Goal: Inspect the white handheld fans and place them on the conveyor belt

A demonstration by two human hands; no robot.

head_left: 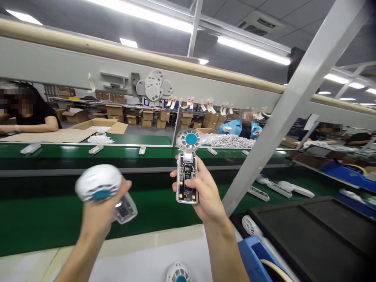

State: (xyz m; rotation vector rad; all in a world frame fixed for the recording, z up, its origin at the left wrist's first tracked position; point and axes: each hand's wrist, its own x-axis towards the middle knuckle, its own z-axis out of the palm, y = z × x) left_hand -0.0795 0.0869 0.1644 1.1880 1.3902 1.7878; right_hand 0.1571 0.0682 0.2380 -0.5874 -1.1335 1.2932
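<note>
Upright in my right hand is a handheld fan, its round white head with a blue hub on top. Through its clear handle a dark circuit board shows, and my thumb presses on the front of it. My left hand is wrapped round a second handheld fan, tilted and blurred by motion. That one has a white head, a blue hub and a clear-cased handle poking out to the right. Below, on the white work surface, another fan head shows at the bottom edge.
A green conveyor belt crosses in front, with white parts along a farther belt. A slanted metal post rises at right. Beside it are a black tray and a blue bin. Several co-workers sit across the line.
</note>
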